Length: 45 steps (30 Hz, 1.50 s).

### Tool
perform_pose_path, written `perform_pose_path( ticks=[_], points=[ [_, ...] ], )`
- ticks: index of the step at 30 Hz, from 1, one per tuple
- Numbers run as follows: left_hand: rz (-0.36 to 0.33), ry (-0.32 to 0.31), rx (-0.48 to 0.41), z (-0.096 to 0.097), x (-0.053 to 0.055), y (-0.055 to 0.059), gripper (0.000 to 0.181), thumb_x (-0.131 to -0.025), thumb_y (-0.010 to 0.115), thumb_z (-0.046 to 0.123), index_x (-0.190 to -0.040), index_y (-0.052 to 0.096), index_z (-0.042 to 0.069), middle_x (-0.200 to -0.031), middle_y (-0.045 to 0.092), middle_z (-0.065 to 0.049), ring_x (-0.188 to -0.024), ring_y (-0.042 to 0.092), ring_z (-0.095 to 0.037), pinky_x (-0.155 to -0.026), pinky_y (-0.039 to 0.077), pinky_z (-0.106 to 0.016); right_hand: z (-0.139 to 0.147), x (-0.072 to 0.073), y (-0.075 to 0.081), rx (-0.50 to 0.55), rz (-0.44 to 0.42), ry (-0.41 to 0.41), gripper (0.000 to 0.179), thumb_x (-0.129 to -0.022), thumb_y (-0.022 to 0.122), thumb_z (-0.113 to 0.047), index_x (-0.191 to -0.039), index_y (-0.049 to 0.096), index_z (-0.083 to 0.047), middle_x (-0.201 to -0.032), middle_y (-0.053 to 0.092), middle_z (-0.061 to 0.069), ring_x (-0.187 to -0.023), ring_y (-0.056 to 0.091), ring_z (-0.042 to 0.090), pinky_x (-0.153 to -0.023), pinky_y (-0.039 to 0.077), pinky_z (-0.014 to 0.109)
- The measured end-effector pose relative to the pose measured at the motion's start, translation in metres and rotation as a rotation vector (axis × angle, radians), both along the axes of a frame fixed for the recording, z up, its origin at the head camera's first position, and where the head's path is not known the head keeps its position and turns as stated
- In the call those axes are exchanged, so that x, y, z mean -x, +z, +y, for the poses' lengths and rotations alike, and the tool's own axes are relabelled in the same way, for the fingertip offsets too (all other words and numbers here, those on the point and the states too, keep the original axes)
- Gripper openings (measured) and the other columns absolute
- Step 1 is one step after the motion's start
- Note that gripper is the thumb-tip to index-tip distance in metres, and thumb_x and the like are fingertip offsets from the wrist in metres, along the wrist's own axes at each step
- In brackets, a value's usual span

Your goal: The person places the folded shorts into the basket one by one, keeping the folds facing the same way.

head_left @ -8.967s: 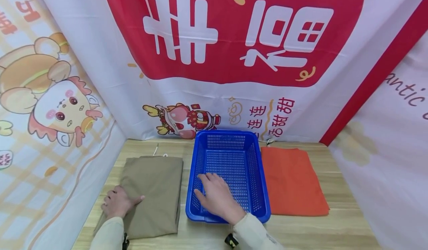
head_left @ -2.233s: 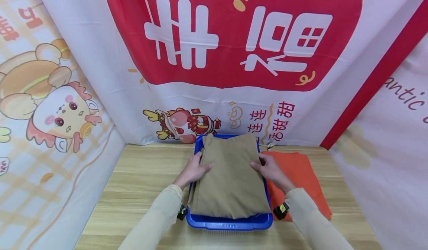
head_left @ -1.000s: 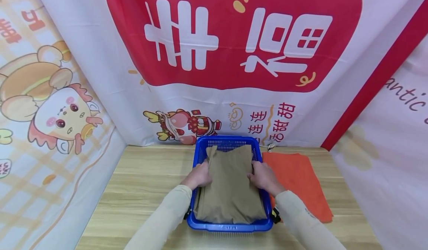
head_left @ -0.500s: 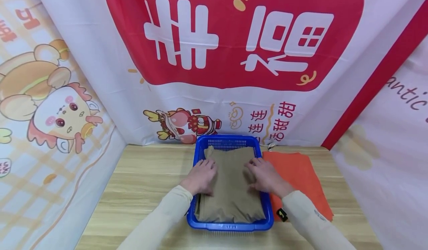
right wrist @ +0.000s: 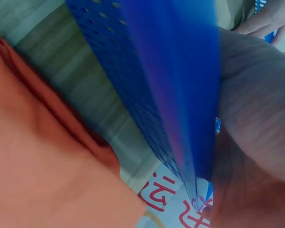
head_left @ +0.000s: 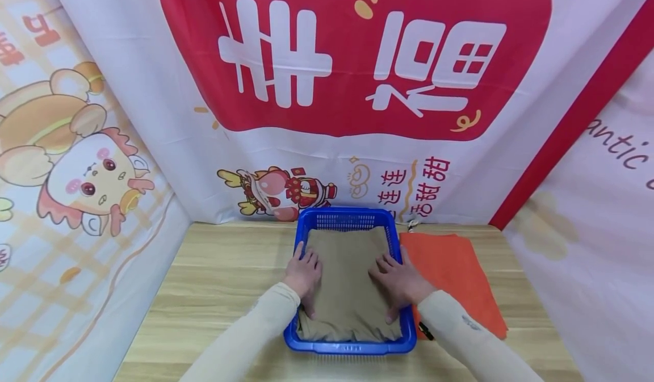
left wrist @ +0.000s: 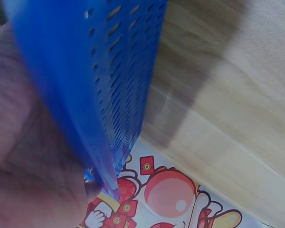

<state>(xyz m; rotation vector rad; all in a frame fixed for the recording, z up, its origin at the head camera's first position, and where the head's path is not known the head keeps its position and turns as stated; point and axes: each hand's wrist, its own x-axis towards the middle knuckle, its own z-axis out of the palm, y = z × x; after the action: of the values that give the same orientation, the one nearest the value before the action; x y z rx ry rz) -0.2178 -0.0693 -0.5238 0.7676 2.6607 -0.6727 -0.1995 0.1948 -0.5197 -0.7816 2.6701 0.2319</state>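
Note:
Folded khaki cloth (head_left: 349, 285) lies flat inside a blue plastic basket (head_left: 350, 348) in the head view. My left hand (head_left: 304, 277) rests on the cloth's left side, fingers spread, one of them near the basket rim. On the right side my right hand (head_left: 401, 280) presses the cloth with its fingers extended and thumb toward me. In the left wrist view the basket's perforated wall (left wrist: 118, 76) stands right beside the palm (left wrist: 33, 152). The right wrist view has the rim (right wrist: 185, 95) close to the right palm (right wrist: 261, 109). Neither hand grips anything.
Folded orange cloth (head_left: 455, 280) lies on the wooden table (head_left: 219, 274) just right of the basket. A printed curtain (head_left: 347, 87) hangs at the back, close behind the basket. More printed cloth covers the left side (head_left: 87, 200) and the right side (head_left: 587, 229).
The khaki cloth went from the table at the left into the basket. Both hands lowered it, released it and spread over its sides; its far edge now lies flatter. The orange cloth stays put.

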Motion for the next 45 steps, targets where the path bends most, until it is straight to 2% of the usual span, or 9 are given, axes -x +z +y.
perform_pose_path(
  ticks=[9, 16, 19, 24, 30, 33, 36, 39, 45],
  points=[
    [0.049, -0.015, 0.058, 0.003, 0.0, -0.01, 0.14, -0.041, 0.078, 0.089, -0.155, 0.042, 0.016, -0.159, 0.039, -0.007, -0.149, 0.03, -0.026, -0.123, 0.005, -0.055, -0.007, -0.001, -0.006, -0.15, 0.063, 0.031, 0.123, -0.05, 0.081, -0.082, -0.153, 0.046, -0.024, -0.159, 0.04, 0.01, -0.149, 0.029, 0.034, -0.117, 0.003, 0.069],
    [0.045, -0.02, 0.054, 0.002, 0.001, -0.014, 0.139, -0.043, 0.076, 0.09, -0.155, 0.042, 0.016, -0.16, 0.039, -0.007, -0.149, 0.03, -0.026, -0.123, 0.004, -0.056, -0.008, -0.001, -0.007, -0.145, 0.078, 0.036, 0.122, -0.052, 0.082, -0.08, -0.152, 0.047, -0.021, -0.158, 0.041, 0.011, -0.148, 0.031, 0.034, -0.116, 0.005, 0.07],
    [0.04, -0.019, 0.006, 0.001, 0.001, -0.012, 0.135, -0.045, 0.078, 0.088, -0.153, 0.045, 0.015, -0.158, 0.041, -0.009, -0.148, 0.032, -0.027, -0.122, 0.005, -0.056, -0.006, -0.002, -0.006, -0.07, 0.062, 0.023, 0.12, -0.053, 0.085, -0.077, -0.151, 0.049, -0.018, -0.157, 0.041, 0.013, -0.148, 0.03, 0.037, -0.116, 0.004, 0.071],
    [0.031, -0.027, -0.155, -0.003, 0.001, -0.008, 0.124, -0.051, 0.083, 0.081, -0.147, 0.051, 0.011, -0.15, 0.049, -0.013, -0.144, 0.038, -0.03, -0.122, 0.011, -0.057, -0.003, -0.003, -0.004, 0.172, 0.013, -0.036, 0.109, -0.061, 0.087, -0.068, -0.148, 0.051, -0.012, -0.155, 0.044, 0.016, -0.149, 0.027, 0.041, -0.113, 0.001, 0.075],
    [0.045, -0.021, -0.358, -0.003, 0.001, 0.001, 0.088, -0.072, 0.085, 0.055, -0.14, 0.057, 0.007, -0.141, 0.055, -0.014, -0.136, 0.046, -0.032, -0.119, 0.024, -0.057, 0.0, -0.006, 0.007, 0.447, 0.041, -0.133, 0.078, -0.08, 0.084, -0.049, -0.141, 0.058, -0.009, -0.143, 0.056, 0.013, -0.142, 0.039, 0.038, -0.112, 0.011, 0.075],
    [0.054, -0.004, -0.438, -0.001, -0.001, 0.004, 0.072, -0.08, 0.082, 0.043, -0.136, 0.058, 0.004, -0.137, 0.057, -0.015, -0.133, 0.049, -0.033, -0.117, 0.03, -0.055, 0.002, -0.009, 0.014, 0.491, 0.092, -0.154, 0.064, -0.087, 0.08, -0.042, -0.139, 0.061, -0.011, -0.14, 0.059, 0.011, -0.136, 0.046, 0.033, -0.112, 0.022, 0.069],
    [0.088, -0.016, -0.487, 0.001, -0.007, 0.008, 0.065, -0.084, 0.08, 0.042, -0.132, 0.06, 0.002, -0.132, 0.061, -0.015, -0.128, 0.053, -0.033, -0.114, 0.036, -0.052, 0.007, -0.014, 0.021, 0.529, 0.129, -0.171, 0.056, -0.09, 0.077, -0.04, -0.137, 0.063, -0.012, -0.136, 0.061, 0.011, -0.13, 0.052, 0.031, -0.108, 0.032, 0.062],
    [0.111, -0.033, -0.522, 0.003, -0.014, 0.013, 0.065, -0.086, 0.08, 0.043, -0.131, 0.061, 0.001, -0.129, 0.062, -0.015, -0.124, 0.056, -0.032, -0.111, 0.04, -0.05, 0.016, -0.02, 0.026, 0.568, 0.146, -0.199, 0.054, -0.091, 0.076, -0.039, -0.137, 0.063, -0.013, -0.134, 0.062, 0.01, -0.126, 0.054, 0.031, -0.106, 0.038, 0.057],
    [0.106, -0.047, -0.58, 0.013, -0.03, 0.021, 0.066, -0.088, 0.077, 0.042, -0.135, 0.06, -0.001, -0.13, 0.062, -0.014, -0.124, 0.057, -0.032, -0.108, 0.044, -0.048, 0.035, -0.034, 0.031, 0.612, 0.154, -0.292, 0.051, -0.092, 0.077, -0.033, -0.137, 0.063, -0.012, -0.136, 0.06, 0.014, -0.127, 0.053, 0.037, -0.102, 0.045, 0.061]
  ],
)
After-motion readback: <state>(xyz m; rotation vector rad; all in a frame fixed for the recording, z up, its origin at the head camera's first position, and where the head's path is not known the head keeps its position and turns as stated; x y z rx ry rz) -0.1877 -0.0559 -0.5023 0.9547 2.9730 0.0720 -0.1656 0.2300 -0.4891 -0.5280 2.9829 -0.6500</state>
